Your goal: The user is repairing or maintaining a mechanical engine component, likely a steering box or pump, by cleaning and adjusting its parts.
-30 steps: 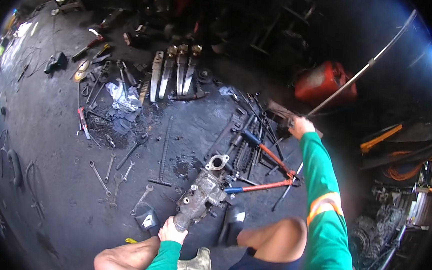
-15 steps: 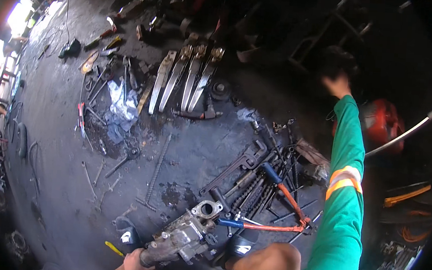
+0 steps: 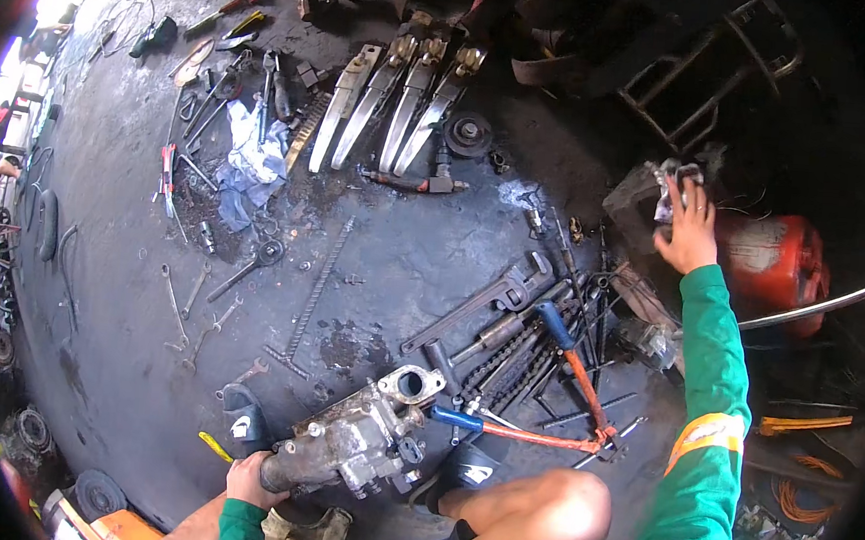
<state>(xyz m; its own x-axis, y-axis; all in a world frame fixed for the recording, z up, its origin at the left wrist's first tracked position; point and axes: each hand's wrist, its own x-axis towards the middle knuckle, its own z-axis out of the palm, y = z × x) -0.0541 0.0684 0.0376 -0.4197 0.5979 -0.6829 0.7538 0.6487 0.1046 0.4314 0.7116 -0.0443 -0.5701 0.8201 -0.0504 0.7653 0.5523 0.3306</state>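
Observation:
My left hand (image 3: 249, 478) grips the round end of a grimy metal housing (image 3: 361, 436), which has a flanged opening at its upper end and lies tilted across between my feet. My right hand (image 3: 689, 220) is stretched out to the right, fingers apart on a crumpled silvery-grey piece (image 3: 682, 175) beside a dark flat object (image 3: 628, 193); whether that piece is cloth or metal I cannot tell. Below the housing is a pale metal part (image 3: 298, 537). Long-handled cutters with blue grips (image 3: 584, 401) and a pile of rods and chains (image 3: 507, 351) lie right of the housing.
Four long metal blades (image 3: 404, 107) lie at the upper middle near a crumpled rag (image 3: 255, 157). Wrenches (image 3: 171, 302) are scattered on the floor. A red container (image 3: 779, 259), a curved pipe (image 3: 806, 308) and orange cables (image 3: 798, 496) are on the right; a metal frame (image 3: 713, 59) stands behind.
My right hand has left the upright pole and moved farther forward onto the crumpled piece. My left hand still holds the housing. The view has swung, shifting the surroundings.

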